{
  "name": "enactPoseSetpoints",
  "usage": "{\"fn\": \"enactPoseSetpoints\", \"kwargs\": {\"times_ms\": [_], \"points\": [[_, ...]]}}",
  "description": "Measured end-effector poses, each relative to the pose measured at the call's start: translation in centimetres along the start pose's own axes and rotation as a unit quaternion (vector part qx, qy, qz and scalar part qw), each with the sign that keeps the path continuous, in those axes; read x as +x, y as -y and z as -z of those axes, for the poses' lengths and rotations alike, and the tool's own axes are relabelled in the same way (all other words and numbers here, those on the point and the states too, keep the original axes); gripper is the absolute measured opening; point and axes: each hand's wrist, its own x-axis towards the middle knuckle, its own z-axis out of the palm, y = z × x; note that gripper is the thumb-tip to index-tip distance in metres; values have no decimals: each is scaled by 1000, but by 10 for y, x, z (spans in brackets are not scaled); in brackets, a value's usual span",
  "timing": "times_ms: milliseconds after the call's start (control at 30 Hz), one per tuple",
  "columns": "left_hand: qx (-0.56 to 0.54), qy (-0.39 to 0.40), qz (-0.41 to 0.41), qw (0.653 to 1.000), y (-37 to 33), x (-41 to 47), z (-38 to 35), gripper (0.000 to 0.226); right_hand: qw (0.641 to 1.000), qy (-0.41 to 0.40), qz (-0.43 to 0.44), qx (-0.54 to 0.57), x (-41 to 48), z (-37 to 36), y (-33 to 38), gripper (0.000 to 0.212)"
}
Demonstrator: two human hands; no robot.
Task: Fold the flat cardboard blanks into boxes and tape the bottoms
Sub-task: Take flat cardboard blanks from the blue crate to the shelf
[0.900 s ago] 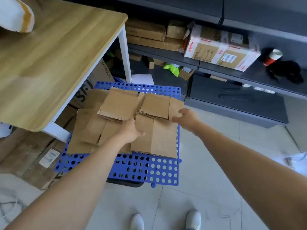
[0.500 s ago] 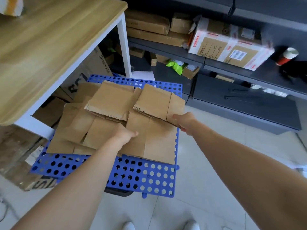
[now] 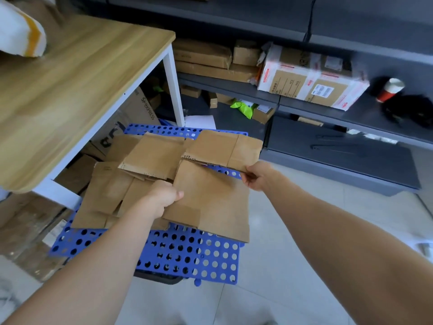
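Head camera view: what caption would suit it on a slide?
Left hand and right hand grip one flat brown cardboard blank atop a pile on a blue perforated plastic panel.

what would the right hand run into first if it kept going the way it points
The cardboard pile: the right hand points left into it and pinches its edge; which sheet comes first is unclear.
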Motion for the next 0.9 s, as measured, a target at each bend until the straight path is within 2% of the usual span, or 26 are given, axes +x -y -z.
{"fn": "enactPoseSetpoints", "kwargs": {"times_ms": [100,300,400,633,767,900], "points": [[4,-6,-29,1000,-38,-39,0,61,998,-9,51,34,-42,24,33,9],[38,-1,-148,988,-159,-136,-35,40,977,-9,188,96,-137,119,130,37],[47,4,-211,976,-226,-188,-68,35,957,-26,259,126,-183,186,178,41],[67,49,-353,932,-337,-272,-157,32,916,-140,323,193,-254,342,247,16],[103,63,-379,918,-388,-287,-203,30,889,-188,340,241,-268,406,271,13],[109,104,-387,910,-441,-281,-251,39,862,-214,353,293,-268,457,297,13]]}}
